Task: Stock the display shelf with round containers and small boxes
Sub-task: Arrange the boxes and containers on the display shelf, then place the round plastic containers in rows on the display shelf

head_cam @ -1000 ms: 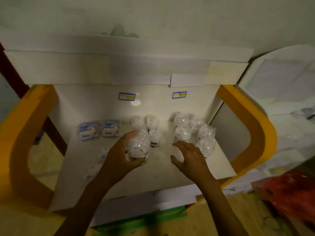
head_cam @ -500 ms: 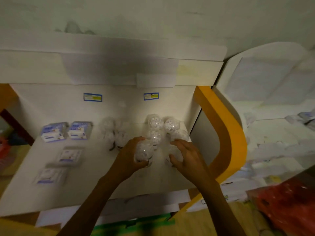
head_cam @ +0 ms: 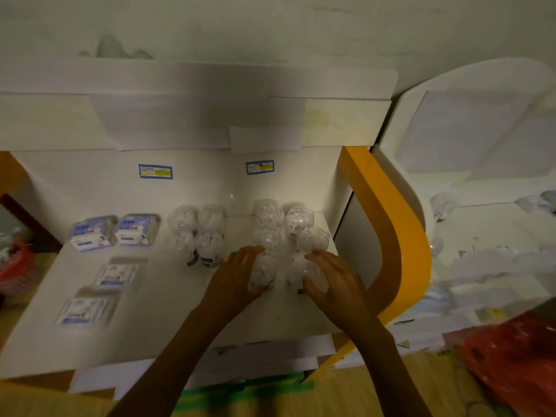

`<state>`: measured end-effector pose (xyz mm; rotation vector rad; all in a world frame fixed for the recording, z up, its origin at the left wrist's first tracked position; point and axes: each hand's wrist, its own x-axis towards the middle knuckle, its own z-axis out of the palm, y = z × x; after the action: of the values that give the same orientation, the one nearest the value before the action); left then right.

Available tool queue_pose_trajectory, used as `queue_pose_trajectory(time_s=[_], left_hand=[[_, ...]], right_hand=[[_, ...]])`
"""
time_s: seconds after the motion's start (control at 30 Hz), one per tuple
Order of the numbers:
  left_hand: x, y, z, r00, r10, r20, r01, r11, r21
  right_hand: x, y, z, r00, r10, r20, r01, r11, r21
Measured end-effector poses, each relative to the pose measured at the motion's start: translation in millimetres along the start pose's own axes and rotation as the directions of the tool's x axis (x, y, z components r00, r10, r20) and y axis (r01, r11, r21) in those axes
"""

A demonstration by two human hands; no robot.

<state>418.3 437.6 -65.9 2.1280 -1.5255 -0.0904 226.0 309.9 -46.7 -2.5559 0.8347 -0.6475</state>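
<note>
- The left hand [head_cam: 237, 278] has its fingers curled round a clear round plastic container filled with small white pieces [head_cam: 264, 270], which stands on the white display shelf [head_cam: 168, 299] at the front of the right group.
- The right hand [head_cam: 334, 281] grasps a second clear round container [head_cam: 298, 267] just beside the first; the two containers nearly touch each other.
- Judged from this, the step in hand is setting these two containers as a new front row. The next move, I think, calls for pressing them level with the row behind and then releasing the fingers without tipping them.
- Behind them stand four more clear round containers [head_cam: 298, 219] in two rows, close to the back wall of the shelf.
- The containers look light and smooth, with a dark label band low on the side; they may slide or fall over easily.
- To the left is another group of round containers [head_cam: 207, 233], well apart from the hands.
- Further left are small blue-and-white boxes [head_cam: 115, 231] at the back, and flat packets [head_cam: 117, 273] that lie in front of them.
- An orange curved side panel [head_cam: 400, 236] closes the shelf on the right; a red plastic bag [head_cam: 511, 356] lies beyond it, low on the right.
</note>
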Motion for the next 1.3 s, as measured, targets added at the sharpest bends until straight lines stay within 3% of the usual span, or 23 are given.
queue_pose_trajectory(time_s=[0.33, 0.77, 1.1, 1.3], left_hand=[[-3, 26, -43, 0.985, 0.145, 0.094, -0.156, 0.981, 0.118], [-29, 111, -23, 0.903, 0.360, 0.236, -0.358, 0.932, -0.054], [3, 247, 31, 0.848, 0.508, 0.152, -0.489, 0.860, -0.145], [28, 334, 84, 0.860, 0.486, 0.155, -0.460, 0.870, -0.178]], right_hand=[[-37, -12, -18, 0.994, 0.102, -0.042, -0.104, 0.994, -0.045], [-139, 3, -60, 0.945, 0.305, -0.116, -0.320, 0.936, -0.149], [-181, 99, -146, 0.912, 0.355, -0.204, -0.394, 0.898, -0.199], [-197, 186, -205, 0.914, 0.360, -0.188, -0.395, 0.896, -0.201]])
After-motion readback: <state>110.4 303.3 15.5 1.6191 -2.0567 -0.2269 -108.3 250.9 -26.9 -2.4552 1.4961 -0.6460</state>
